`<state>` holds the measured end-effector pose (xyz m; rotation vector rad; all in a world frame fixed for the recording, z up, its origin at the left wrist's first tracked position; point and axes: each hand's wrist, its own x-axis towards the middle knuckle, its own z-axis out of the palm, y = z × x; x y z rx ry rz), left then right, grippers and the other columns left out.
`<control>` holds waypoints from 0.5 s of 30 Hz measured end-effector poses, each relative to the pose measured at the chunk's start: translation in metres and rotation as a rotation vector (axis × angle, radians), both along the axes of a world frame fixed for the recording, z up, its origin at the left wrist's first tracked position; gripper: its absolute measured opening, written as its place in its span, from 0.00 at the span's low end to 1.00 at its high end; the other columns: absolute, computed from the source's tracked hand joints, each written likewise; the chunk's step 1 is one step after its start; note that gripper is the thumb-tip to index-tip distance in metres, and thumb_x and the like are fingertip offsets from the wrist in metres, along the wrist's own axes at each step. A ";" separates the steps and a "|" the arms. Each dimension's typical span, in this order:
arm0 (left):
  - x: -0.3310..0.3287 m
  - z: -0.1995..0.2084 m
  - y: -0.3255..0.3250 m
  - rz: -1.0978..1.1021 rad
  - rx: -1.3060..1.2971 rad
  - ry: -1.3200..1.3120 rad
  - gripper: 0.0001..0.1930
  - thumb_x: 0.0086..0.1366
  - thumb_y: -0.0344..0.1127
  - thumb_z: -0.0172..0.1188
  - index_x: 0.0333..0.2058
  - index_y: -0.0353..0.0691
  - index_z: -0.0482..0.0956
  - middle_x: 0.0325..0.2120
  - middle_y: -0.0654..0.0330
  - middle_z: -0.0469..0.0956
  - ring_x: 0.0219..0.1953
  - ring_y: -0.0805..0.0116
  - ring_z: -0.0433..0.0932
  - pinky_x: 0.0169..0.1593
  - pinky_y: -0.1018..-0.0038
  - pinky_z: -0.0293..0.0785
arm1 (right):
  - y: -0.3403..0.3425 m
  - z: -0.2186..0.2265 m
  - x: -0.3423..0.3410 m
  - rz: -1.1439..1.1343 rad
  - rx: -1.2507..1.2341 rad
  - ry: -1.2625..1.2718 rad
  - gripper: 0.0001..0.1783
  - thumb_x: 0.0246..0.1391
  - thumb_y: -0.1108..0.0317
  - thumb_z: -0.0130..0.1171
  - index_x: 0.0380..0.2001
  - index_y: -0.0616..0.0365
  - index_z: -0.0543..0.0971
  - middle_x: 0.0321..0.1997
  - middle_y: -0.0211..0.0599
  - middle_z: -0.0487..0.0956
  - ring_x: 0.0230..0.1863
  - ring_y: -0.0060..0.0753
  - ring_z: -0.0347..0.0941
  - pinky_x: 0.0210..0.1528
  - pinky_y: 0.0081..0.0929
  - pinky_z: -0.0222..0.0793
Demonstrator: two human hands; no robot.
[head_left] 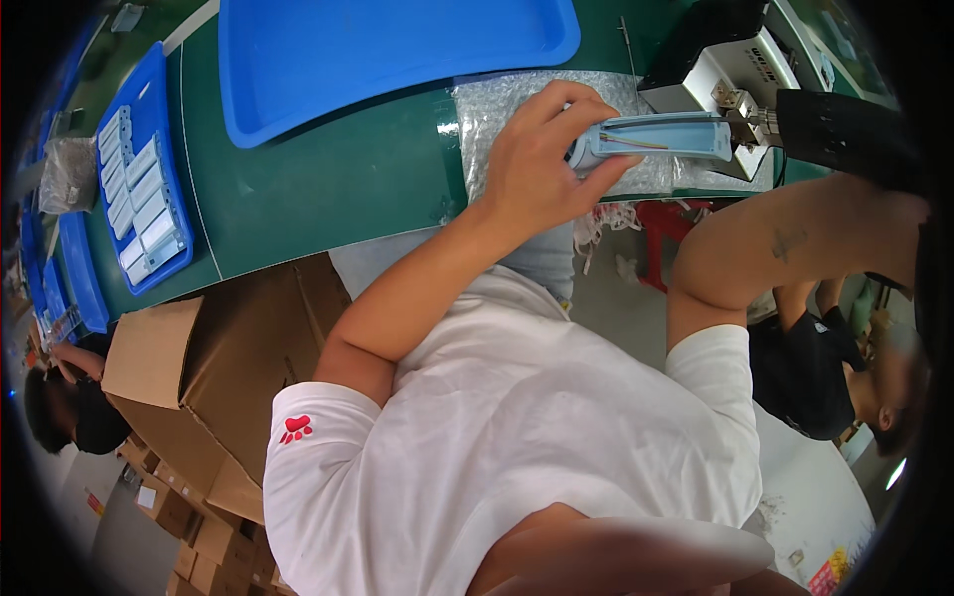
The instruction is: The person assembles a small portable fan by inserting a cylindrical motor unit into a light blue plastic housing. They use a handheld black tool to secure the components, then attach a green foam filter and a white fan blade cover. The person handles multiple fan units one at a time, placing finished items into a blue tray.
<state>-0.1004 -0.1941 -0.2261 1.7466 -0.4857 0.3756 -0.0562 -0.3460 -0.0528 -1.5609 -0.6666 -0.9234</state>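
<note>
My left hand (547, 149) is closed around one end of a long, light-blue plastic housing (686, 139), thumb on the near side and fingers over the far side. Thin wires, one of them yellowish, lie inside its open trough. At the housing's right end is a metal fitting (753, 124) on a thick black part (845, 134); whether they touch I cannot tell. My right forearm (795, 238) stretches to the right edge, and its hand is out of sight in the dark rim.
Bubble wrap (507, 94) covers the green table (328, 189) under the housing. A blue tray (397, 50) lies beyond; another blue tray (179, 214) at left holds several light-coloured parts. A white and black box-shaped device (740, 70) stands at right. A cardboard box (238, 387) sits below the table edge. People are on both sides.
</note>
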 end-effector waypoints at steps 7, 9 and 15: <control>0.001 -0.003 0.002 -0.007 -0.028 -0.027 0.18 0.51 0.35 0.78 0.39 0.38 0.83 0.38 0.55 0.79 0.39 0.57 0.80 0.41 0.68 0.77 | 0.010 -0.017 -0.006 0.013 0.001 0.036 0.14 0.65 0.65 0.61 0.46 0.66 0.76 0.29 0.36 0.78 0.26 0.24 0.74 0.27 0.21 0.71; 0.001 -0.002 0.002 -0.004 -0.028 -0.032 0.18 0.52 0.35 0.78 0.40 0.38 0.83 0.39 0.55 0.80 0.38 0.57 0.80 0.41 0.68 0.77 | 0.011 -0.017 -0.007 0.016 0.001 0.033 0.14 0.65 0.65 0.61 0.46 0.66 0.76 0.29 0.36 0.78 0.26 0.24 0.74 0.27 0.21 0.71; -0.002 -0.003 0.001 0.023 -0.011 -0.029 0.19 0.52 0.35 0.78 0.40 0.37 0.83 0.39 0.54 0.80 0.39 0.55 0.80 0.43 0.68 0.77 | 0.008 -0.004 -0.008 0.009 -0.006 0.023 0.14 0.65 0.65 0.61 0.46 0.66 0.76 0.29 0.36 0.78 0.26 0.24 0.74 0.27 0.21 0.71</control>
